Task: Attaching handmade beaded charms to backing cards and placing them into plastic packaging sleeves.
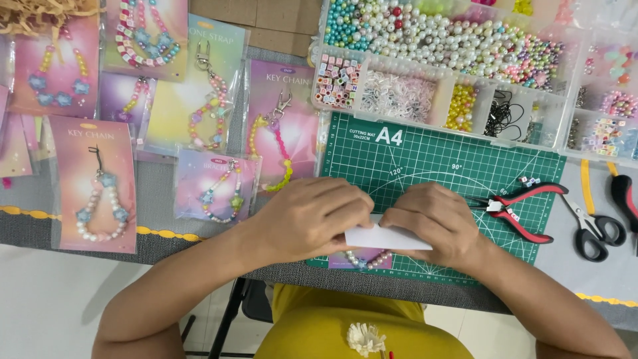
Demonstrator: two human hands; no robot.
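Hands meet over the near edge of the green cutting mat (pixel 425 159): left hand (pixel 312 216) and right hand (pixel 435 219) both pinch a white folded card (pixel 385 238), its long axis running left-right, above a pearl bead bracelet (pixel 369 259).

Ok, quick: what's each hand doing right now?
Left hand: closed, pinching the left end of the white card.
Right hand: closed, gripping the card's right end over the green cutting mat.

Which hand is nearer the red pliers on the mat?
Right. The right hand lies just beside the red pliers, on their left; the left hand is farther off, beyond the white card both hold.
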